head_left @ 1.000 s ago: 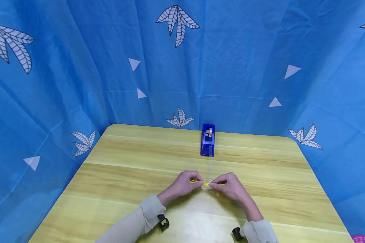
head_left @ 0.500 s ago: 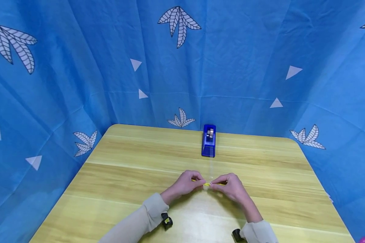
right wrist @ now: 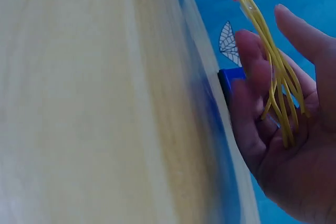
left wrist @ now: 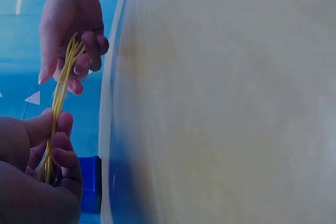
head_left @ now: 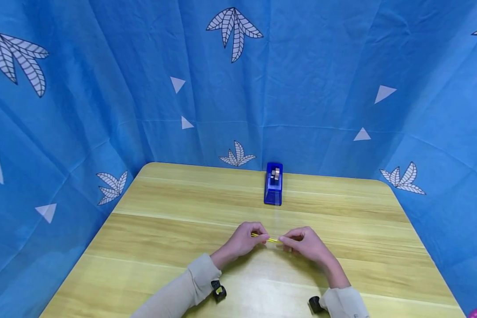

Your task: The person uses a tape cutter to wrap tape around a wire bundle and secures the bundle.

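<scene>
A bundle of thin yellow strands (right wrist: 266, 38) runs between the two hands, with a band of clear tape (right wrist: 251, 8) around its middle. My left hand (head_left: 244, 240) pinches the bundle between thumb and fingers. At the other end my right hand (head_left: 308, 245) has its thumb lifted away, and the loose strand ends lie across its fingers and palm in the right wrist view. Beyond the hands, a blue tape dispenser (head_left: 273, 185) stands near the table's far edge. A faint strip of clear tape (head_left: 277, 218) stretches from it toward the bundle.
The wood-grain table (head_left: 163, 221) reaches back to a blue curtain (head_left: 310, 79) with white leaf prints, which also hangs along both sides. A black wrist device (head_left: 218, 291) sits at the left cuff, another black one (head_left: 316, 304) at the right.
The right hand has loosened its pinch on the bundle and shifted slightly right. The left hand keeps its hold nearly in place. The dispenser stands where it was.
</scene>
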### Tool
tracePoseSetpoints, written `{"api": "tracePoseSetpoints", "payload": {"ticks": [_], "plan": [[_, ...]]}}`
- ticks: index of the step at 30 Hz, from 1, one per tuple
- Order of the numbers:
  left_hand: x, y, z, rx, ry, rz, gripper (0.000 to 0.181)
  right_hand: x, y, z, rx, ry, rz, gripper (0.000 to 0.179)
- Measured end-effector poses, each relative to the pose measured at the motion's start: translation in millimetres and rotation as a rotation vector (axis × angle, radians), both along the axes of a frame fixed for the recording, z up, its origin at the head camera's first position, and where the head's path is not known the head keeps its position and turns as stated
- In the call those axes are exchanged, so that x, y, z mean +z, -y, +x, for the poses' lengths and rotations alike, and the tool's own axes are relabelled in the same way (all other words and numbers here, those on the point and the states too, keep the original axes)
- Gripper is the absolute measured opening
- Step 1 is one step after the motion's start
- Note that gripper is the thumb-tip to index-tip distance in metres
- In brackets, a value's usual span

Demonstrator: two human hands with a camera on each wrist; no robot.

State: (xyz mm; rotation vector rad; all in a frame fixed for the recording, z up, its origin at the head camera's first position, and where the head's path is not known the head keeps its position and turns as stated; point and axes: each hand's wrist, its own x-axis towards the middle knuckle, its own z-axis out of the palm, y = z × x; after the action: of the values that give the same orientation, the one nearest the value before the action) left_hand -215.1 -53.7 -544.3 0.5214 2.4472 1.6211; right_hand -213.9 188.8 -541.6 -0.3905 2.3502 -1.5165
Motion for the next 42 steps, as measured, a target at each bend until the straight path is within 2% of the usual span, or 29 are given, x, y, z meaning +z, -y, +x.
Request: {"api": "tracePoseSetpoints", "payload": {"ticks": [5,9,15,18,22,27,32,37,42], "plan": [[-4.0,-1.3,-0.2,-0.003,-0.023,-0.005,0.010,-0.5,-2.4,1.4,0.010,0.039,-0.027,0.028],[-3.0,-0.8,-0.1,-0.009,-0.020,-0.018,0.009,-3.4,-2.3,1.4,-0.006,0.039,-0.048,0.026],[0.4,2.8,-1.0,0.004,0.006,-0.076,0.006,-7.6,-0.9,-0.5,-0.040,-0.023,-0.010,0.022],[1.1,4.2,-1.8,0.016,0.048,-0.075,0.006,-8.1,0.5,-0.9,-0.047,-0.063,0.021,0.019],[1.0,4.6,-3.4,0.031,0.071,-0.068,0.008,-7.9,1.9,-1.2,-0.053,-0.096,0.050,0.017],[-0.7,4.7,-6.1,0.045,0.050,-0.084,0.008,-6.4,2.8,-1.9,-0.050,-0.117,0.046,0.016],[3.0,5.4,-5.7,0.064,0.033,-0.116,0.008,-0.8,5.2,1.3,-0.040,-0.142,0.022,0.015],[2.8,4.7,-4.7,0.032,0.109,-0.083,0.010,-4.9,4.0,-0.4,-0.037,-0.173,0.030,0.016],[-1.2,2.8,-3.8,-0.004,0.107,-0.066,0.010,-5.5,5.9,-1.3,-0.048,-0.207,0.068,0.014]]}}
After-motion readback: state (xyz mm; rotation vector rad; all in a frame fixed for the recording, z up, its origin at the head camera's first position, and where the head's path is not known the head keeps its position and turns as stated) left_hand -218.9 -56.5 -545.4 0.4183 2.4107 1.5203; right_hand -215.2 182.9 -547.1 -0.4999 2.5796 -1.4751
